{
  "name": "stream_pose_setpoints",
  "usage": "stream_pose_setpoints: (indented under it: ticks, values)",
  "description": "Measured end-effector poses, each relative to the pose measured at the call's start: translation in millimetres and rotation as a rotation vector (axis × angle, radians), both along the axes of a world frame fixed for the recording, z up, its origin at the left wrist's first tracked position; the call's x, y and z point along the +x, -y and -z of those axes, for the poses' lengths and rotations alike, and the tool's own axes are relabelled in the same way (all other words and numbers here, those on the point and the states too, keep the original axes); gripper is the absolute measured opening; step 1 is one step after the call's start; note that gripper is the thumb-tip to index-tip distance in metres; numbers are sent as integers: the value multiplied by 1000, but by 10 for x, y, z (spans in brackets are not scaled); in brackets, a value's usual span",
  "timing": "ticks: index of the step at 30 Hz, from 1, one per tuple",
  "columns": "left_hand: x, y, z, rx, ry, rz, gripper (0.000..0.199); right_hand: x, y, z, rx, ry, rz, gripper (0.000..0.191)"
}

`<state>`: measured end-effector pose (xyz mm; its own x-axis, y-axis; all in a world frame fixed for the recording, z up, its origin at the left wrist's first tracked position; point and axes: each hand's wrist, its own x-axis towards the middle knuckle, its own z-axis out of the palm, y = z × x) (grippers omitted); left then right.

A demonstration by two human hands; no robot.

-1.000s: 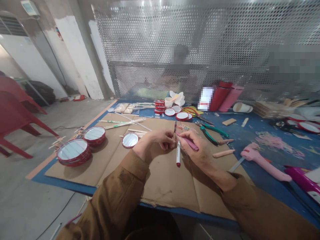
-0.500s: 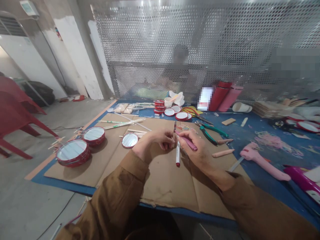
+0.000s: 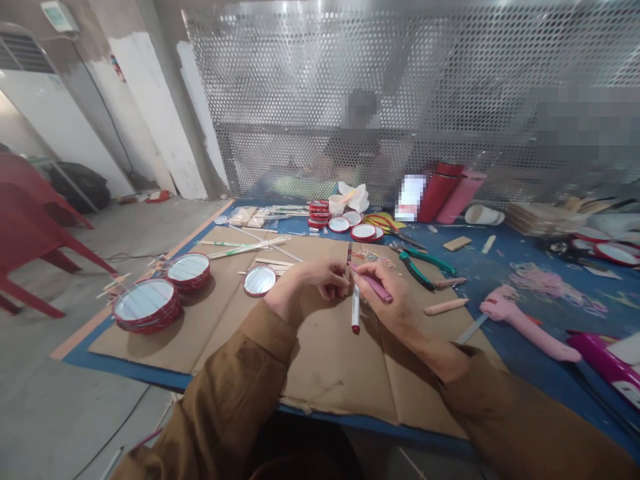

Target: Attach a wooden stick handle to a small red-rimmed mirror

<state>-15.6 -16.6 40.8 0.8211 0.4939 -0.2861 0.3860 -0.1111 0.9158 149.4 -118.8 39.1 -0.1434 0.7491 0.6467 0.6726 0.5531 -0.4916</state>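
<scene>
My left hand (image 3: 331,279) is closed on a narrow wooden strip (image 3: 349,251) with dark marks along its upper part. In my right hand (image 3: 387,285) is a purple marker pen (image 3: 376,288), its tip end against or very close to the strip. A white marker (image 3: 355,310) with a red end points toward me beneath the right fingers; whether they hold it or it lies on the cardboard I cannot tell. Both hands are over the brown cardboard sheet (image 3: 330,367). Left of my left hand lies a small round red-rimmed drum (image 3: 259,281).
Larger red drums (image 3: 146,304) stand at the left. Green-handled pliers (image 3: 417,268), wooden handles (image 3: 446,307) and a pink glue gun (image 3: 533,323) lie to the right. Red-rimmed discs (image 3: 363,231), a phone (image 3: 411,198) and a red bottle (image 3: 440,193) are at the back, before a perforated metal screen (image 3: 300,87).
My right hand and the purple marker have shifted slightly left along the strip. My left hand stays almost in place.
</scene>
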Motion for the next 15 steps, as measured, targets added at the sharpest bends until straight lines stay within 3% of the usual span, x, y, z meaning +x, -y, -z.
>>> stream_pose_setpoints:
  ticks: [15]
  values:
    - [-2, 1, 6, 11, -14, 15, 4, -3, -4, 12, -10, -48, 13, 6]
